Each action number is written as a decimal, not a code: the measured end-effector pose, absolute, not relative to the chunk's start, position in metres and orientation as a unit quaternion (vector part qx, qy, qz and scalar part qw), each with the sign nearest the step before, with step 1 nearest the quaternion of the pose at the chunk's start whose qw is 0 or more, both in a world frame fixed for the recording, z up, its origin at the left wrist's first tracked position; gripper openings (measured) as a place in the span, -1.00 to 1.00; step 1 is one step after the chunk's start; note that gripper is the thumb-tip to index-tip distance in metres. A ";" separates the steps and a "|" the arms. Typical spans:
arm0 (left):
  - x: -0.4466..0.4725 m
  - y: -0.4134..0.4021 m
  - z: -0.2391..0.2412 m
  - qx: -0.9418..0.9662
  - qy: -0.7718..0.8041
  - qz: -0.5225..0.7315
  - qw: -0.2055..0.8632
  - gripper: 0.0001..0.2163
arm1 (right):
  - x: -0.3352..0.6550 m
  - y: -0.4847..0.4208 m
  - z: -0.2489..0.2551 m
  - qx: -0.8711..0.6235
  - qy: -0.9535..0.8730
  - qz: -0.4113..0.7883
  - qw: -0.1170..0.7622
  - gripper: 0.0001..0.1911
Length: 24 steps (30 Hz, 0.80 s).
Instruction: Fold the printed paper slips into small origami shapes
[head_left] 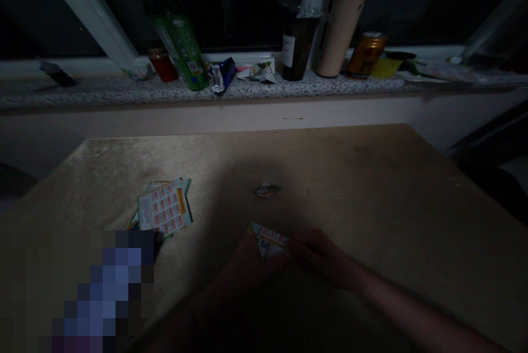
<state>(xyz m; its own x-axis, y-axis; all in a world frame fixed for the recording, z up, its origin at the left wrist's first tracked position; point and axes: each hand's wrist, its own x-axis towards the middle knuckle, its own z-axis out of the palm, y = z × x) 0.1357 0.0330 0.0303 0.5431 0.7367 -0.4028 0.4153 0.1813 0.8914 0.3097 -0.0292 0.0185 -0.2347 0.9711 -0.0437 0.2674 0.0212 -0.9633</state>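
Both my hands rest on the dim tan table near its front edge. My left hand and my right hand pinch a small folded printed paper between their fingers from either side. A smaller folded paper piece lies on the table just beyond it. To the left sits a stack of printed paper squares with orange and green print.
A granite window sill runs behind the table with a green carton, red cup, dark cup with straw, tan cylinder, orange can and wrappers. A blurred patch covers the lower left.
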 end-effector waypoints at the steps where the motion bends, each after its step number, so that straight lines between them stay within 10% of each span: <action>1: 0.136 0.033 0.031 0.622 0.457 0.137 0.621 -0.76 | 0.310 -0.029 0.019 -0.501 -0.617 0.485 0.365 -0.52; 24: 0.135 0.036 0.033 0.611 0.452 0.120 0.638 -0.82 | 0.312 -0.028 0.019 -0.490 -0.599 0.495 0.396 -0.61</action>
